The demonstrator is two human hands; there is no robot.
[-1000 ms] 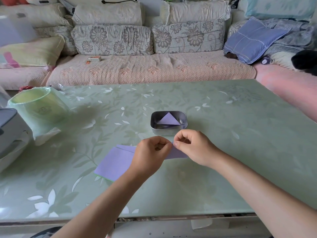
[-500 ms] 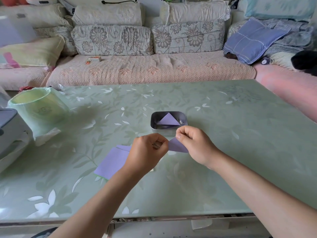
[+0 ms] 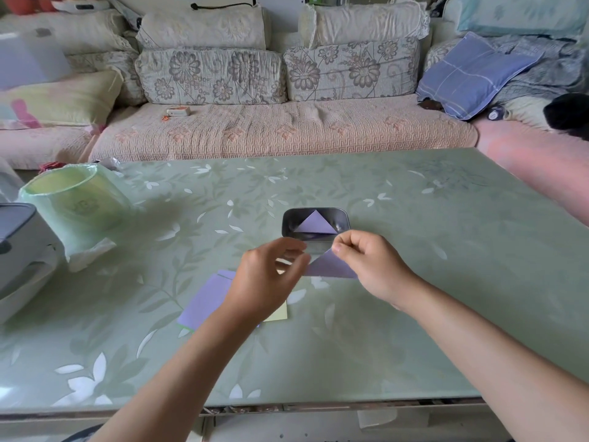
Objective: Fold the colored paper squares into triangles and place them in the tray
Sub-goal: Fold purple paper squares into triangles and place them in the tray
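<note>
Folded purple triangle (image 3: 331, 267) is in my right grip (image 3: 366, 260), pinched at its apex between the thumb and curled forefinger, with the long edge hanging lowest. I cannot tell whether that edge touches the bench (image 3: 430, 282) or hangs just above it.

My left grip (image 3: 267, 279) is just to the left of the right one. It is blurred, the fingers are loosely curled, and the thumb and forefinger are apart. Its fingertips sit just beside the triangle's left corner, and I cannot make out any contact.

The tray (image 3: 288, 215), a small metal tin, stands on the bench just beyond both grips, partly hidden by the right knuckles. A second purple triangle (image 3: 314, 224) lies flat inside it, apex pointing away from me.

The paper squares (image 3: 207, 298) lie in a loose stack under and nearer to me than the left grip. The top sheet is purple, a yellow corner shows to the right of the wrist, and a green sliver shows at the near edge.

A green tub (image 3: 73, 202) stands well off to the left of the left grip.
</note>
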